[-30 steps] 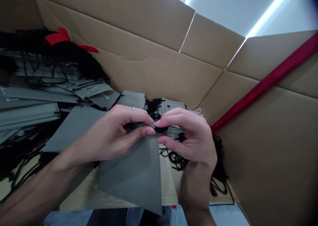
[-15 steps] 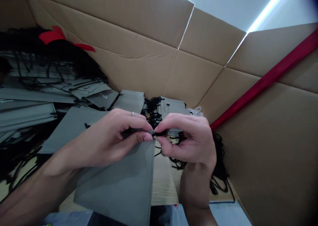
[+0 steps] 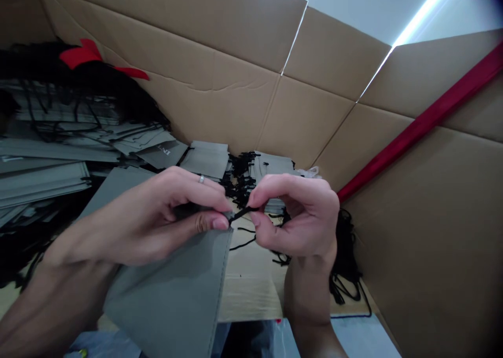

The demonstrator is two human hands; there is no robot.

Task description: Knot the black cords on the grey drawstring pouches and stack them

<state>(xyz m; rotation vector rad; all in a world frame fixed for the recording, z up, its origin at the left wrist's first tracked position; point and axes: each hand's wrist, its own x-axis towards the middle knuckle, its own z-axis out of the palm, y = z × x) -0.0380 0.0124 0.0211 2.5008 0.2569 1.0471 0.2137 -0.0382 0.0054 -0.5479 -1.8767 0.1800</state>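
A flat grey pouch [image 3: 168, 295] with a stitched side edge hangs from my left hand [image 3: 165, 216], whose thumb and forefinger pinch its upper corner. My right hand [image 3: 298, 216] pinches a black cord [image 3: 241, 213] between thumb and forefinger. The cord runs taut over a short gap from the pouch's corner to my right fingertips. A ring shows on my left hand. The cord's end is hidden within my right hand.
Stacks of grey pouches [image 3: 43, 185] fill the left side, with black cords and a red strip [image 3: 80, 56] above. More pouches [image 3: 206, 159] lie at the back against cardboard walls [image 3: 220, 96]. A black cord bundle [image 3: 346, 248] sits right; a dark red band [image 3: 424, 122] crosses the wall.
My left hand has moved left and slightly down with the pouch, while my right hand stays nearly in place. A longer piece of black cord now shows between them.
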